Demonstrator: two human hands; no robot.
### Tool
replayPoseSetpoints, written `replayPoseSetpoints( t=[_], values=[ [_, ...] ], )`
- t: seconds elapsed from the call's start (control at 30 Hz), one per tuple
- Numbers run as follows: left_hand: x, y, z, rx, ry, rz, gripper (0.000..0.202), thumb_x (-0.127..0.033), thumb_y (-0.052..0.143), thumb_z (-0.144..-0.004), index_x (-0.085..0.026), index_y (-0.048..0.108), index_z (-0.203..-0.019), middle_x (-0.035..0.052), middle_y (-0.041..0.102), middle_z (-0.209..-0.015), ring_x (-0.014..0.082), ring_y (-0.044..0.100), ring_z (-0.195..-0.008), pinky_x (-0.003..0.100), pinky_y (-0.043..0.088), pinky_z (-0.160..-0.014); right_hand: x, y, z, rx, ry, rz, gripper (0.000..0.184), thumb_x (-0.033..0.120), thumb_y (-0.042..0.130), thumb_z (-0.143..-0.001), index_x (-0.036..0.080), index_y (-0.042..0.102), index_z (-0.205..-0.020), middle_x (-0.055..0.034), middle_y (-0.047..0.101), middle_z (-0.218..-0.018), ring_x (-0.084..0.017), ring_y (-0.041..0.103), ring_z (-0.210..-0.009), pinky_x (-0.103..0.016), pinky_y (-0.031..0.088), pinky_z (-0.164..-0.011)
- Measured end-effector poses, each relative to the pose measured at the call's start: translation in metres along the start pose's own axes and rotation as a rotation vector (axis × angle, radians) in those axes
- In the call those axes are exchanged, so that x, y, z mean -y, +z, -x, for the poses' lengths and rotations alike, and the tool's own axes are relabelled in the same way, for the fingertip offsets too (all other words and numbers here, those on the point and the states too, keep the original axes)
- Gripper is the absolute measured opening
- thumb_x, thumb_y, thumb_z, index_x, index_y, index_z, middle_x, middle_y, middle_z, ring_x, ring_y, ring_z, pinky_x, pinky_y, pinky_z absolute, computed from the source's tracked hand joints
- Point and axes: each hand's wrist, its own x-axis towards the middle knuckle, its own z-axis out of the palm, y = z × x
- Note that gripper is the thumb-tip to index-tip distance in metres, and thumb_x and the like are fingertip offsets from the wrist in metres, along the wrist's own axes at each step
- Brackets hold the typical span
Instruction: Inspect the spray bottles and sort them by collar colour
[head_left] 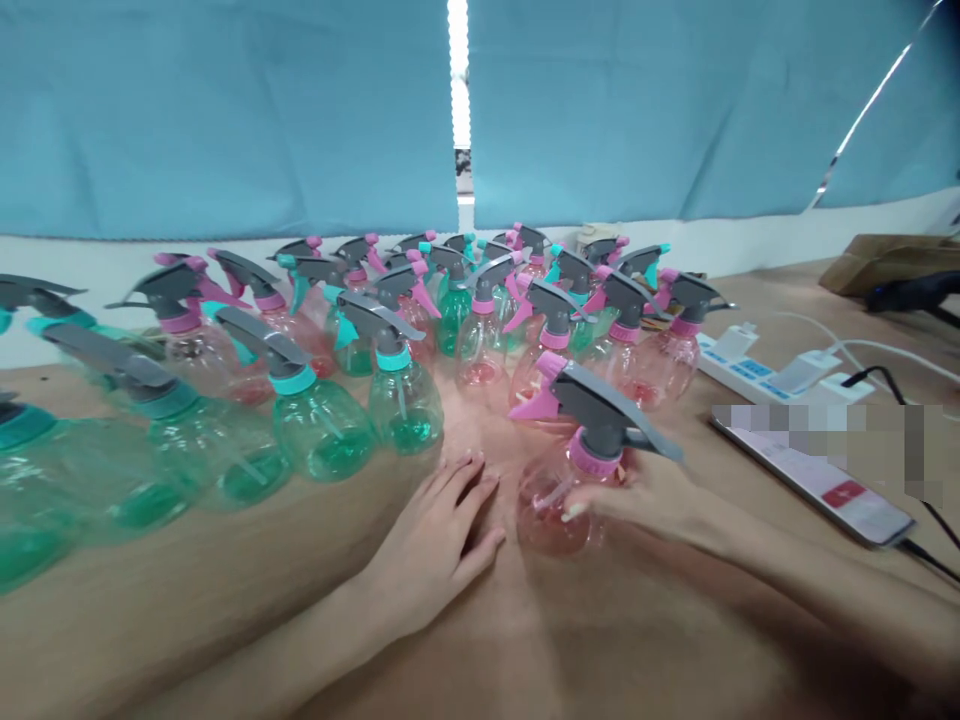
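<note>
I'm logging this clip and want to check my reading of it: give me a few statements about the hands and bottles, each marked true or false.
1. The right hand grips a pink bottle. True.
2. The left hand holds a green bottle. False: it lies flat on the table and holds nothing.
3. A phone lies to the right of the held bottle. True.
4. Every bottle on the table is pink. False: green bottles stand at the left.
5. The held bottle has no sprayer. False: it carries a grey trigger head with a pink nozzle.
</note>
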Motion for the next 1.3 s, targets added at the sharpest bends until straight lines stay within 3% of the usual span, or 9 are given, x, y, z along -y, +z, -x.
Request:
replayPoseSetpoints(
  t=[0.17,0.27,0.4,0.57,0.7,0.93,1.03,1.3],
  values=[
    [-0.001,-0.002,0.002,-0.013,0.0,0.003,0.045,-0.035,0.048,-0.097,-0.008,0.05,-0.133,0.0184,0.047,-0.142,0.031,0.04,-0.133,0.049,0.033,-0.108,-0.014,-0.002,0.022,-0.018,-0.119,0.147,0.042,0.043,0.074,-0.073,0.024,0.057,-0.106,-0.0059,0.068,-0.101,-0.025,0.066,-0.09,-0.041,0.053,-0.082],
    [-0.001,-0.001,0.005,-0.016,0.002,-0.004,0.045,-0.035,0.048,-0.097,-0.009,0.05,-0.133,0.018,0.046,-0.142,0.0306,0.039,-0.134,0.049,0.033,-0.108,-0.024,-0.003,0.034,-0.126,-0.163,0.31,0.056,0.047,0.074,-0.073,0.024,0.049,-0.118,-0.0089,0.065,-0.108,-0.03,0.064,-0.098,-0.043,0.054,-0.081],
    [0.001,0.001,0.013,-0.027,-0.001,-0.02,0.046,-0.037,0.048,-0.096,-0.012,0.049,-0.135,0.0157,0.046,-0.143,0.0296,0.039,-0.134,0.047,0.033,-0.108,-0.027,0.001,0.04,-0.208,-0.067,0.508,0.059,0.054,0.069,-0.075,0.022,0.048,-0.119,-0.0126,0.063,-0.11,-0.034,0.063,-0.099,-0.049,0.052,-0.08],
    [0.004,-0.003,0.029,-0.029,-0.008,-0.027,0.046,-0.036,0.047,-0.096,-0.012,0.049,-0.135,0.0146,0.046,-0.143,0.029,0.04,-0.133,0.046,0.035,-0.107,-0.016,0.011,0.017,-0.192,-0.13,0.517,0.048,0.053,0.065,-0.079,0.02,0.052,-0.112,-0.0109,0.062,-0.104,-0.029,0.062,-0.096,-0.043,0.053,-0.078],
    [0.007,-0.007,0.041,-0.033,-0.015,-0.021,0.045,-0.035,0.049,-0.095,-0.014,0.05,-0.135,0.0133,0.048,-0.142,0.0285,0.042,-0.132,0.047,0.036,-0.106,-0.017,0.023,-0.013,-0.173,-0.102,0.501,0.051,0.051,0.066,-0.08,0.014,0.053,-0.112,-0.0135,0.059,-0.105,-0.026,0.062,-0.092,-0.043,0.053,-0.079],
    [0.01,-0.01,0.045,-0.03,-0.016,0.01,0.043,-0.032,0.052,-0.093,-0.014,0.053,-0.132,0.0145,0.049,-0.141,0.0308,0.045,-0.13,0.049,0.04,-0.103,-0.027,0.039,-0.058,-0.158,-0.117,0.486,0.051,0.044,0.066,-0.082,0.008,0.052,-0.116,-0.02,0.061,-0.116,-0.032,0.06,-0.107,-0.048,0.05,-0.089],
    [0.01,-0.009,0.045,-0.023,-0.014,0.013,0.045,-0.031,0.053,-0.093,-0.013,0.052,-0.133,0.0148,0.048,-0.142,0.0308,0.044,-0.131,0.049,0.039,-0.104,-0.03,0.042,-0.069,-0.157,-0.098,0.481,0.055,0.041,0.068,-0.081,0.005,0.052,-0.119,-0.0231,0.061,-0.118,-0.036,0.059,-0.11,-0.05,0.052,-0.087],
    [0.011,-0.008,0.044,-0.007,-0.012,0.009,0.046,-0.031,0.053,-0.093,-0.013,0.049,-0.136,0.0144,0.047,-0.143,0.0306,0.042,-0.132,0.05,0.039,-0.104,-0.032,0.049,-0.082,-0.178,-0.053,0.454,0.063,0.034,0.068,-0.082,0.007,0.039,-0.131,-0.0234,0.057,-0.129,-0.033,0.059,-0.115,-0.046,0.055,-0.084]
  ],
)
